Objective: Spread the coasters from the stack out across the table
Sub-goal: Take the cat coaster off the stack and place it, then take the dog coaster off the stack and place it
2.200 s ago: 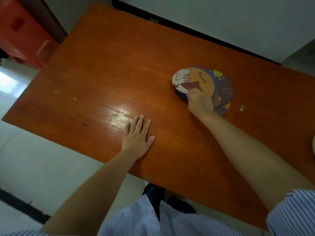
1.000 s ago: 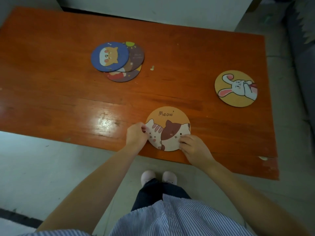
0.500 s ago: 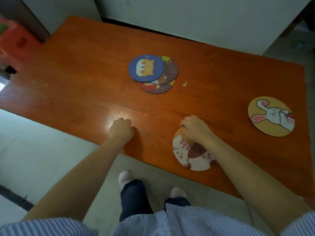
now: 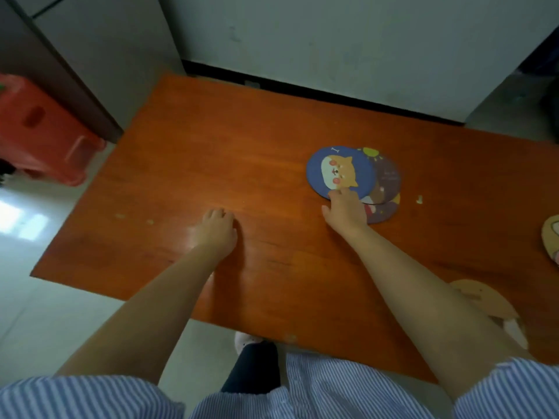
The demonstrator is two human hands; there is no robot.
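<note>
A loose stack of round coasters [image 4: 382,189] lies on the orange wooden table [image 4: 236,146], right of centre. Its top one is a blue coaster with a dog picture [image 4: 340,170]. My right hand [image 4: 348,211] reaches to the stack, fingertips on the blue coaster's near edge and thumb spread out to the left on the table. My left hand [image 4: 219,232] rests on the table with its fingers curled in and holds nothing. A cat coaster [image 4: 487,303] lies near the front right edge, partly hidden by my right forearm. A rabbit coaster [image 4: 549,240] is cut off by the right border.
A red plastic stool [image 4: 45,131] stands on the floor off the table's left end. A white wall runs behind the far edge. The table's left half shows bare wood. My feet show below the near edge.
My right hand left the cat coaster near the front edge and reached back to the stack, touching the blue coaster. My left hand stayed curled on the table. The view swung left.
</note>
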